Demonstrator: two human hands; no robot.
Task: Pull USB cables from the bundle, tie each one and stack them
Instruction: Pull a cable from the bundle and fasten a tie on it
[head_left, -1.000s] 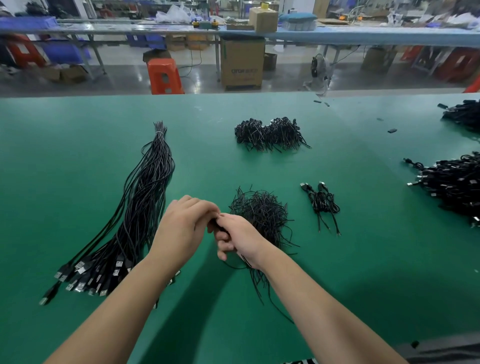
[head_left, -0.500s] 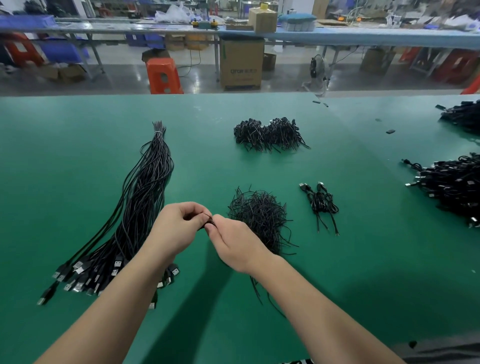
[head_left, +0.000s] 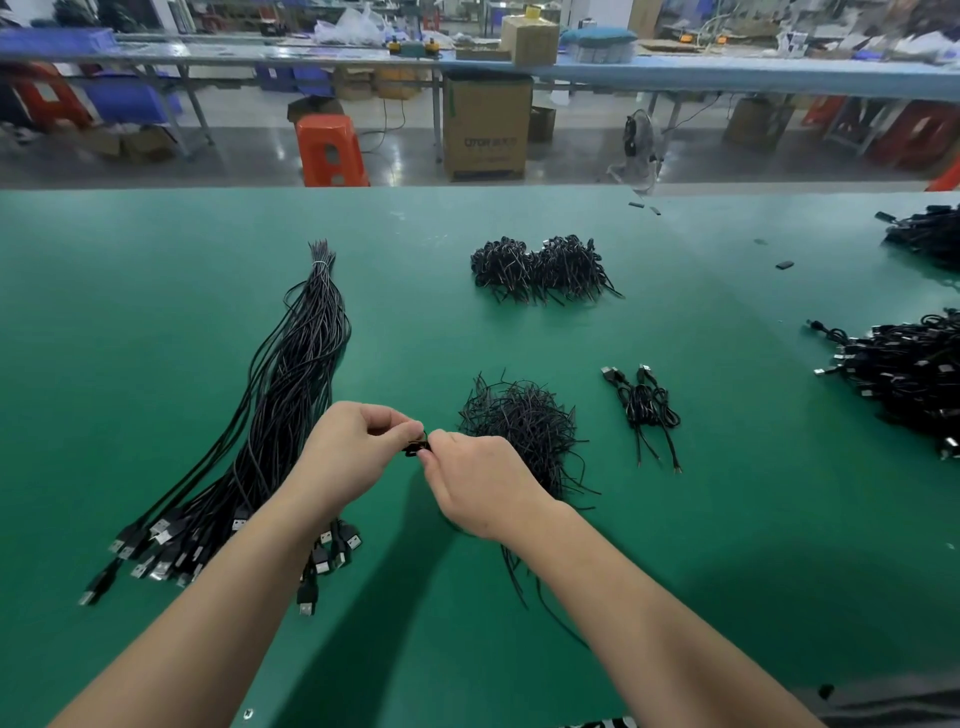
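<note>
A long bundle of black USB cables lies on the left of the green table, plugs fanned out toward me. My left hand and my right hand meet at the table's middle, both pinching a small coiled black cable between their fingertips. A loose heap of thin black twist ties sits just right of my hands. Two tied cables lie further right. A tail of black wire trails under my right wrist.
A pile of tied cables rests at the table's far middle. Larger heaps of black cables sit at the right edge, another behind it. Small black bits lie far right. Beyond the table stand an orange stool and a cardboard box.
My hands have loosened from a tight clench to a fingertip pinch and shifted slightly away from me; the small coiled cable now shows between them.
</note>
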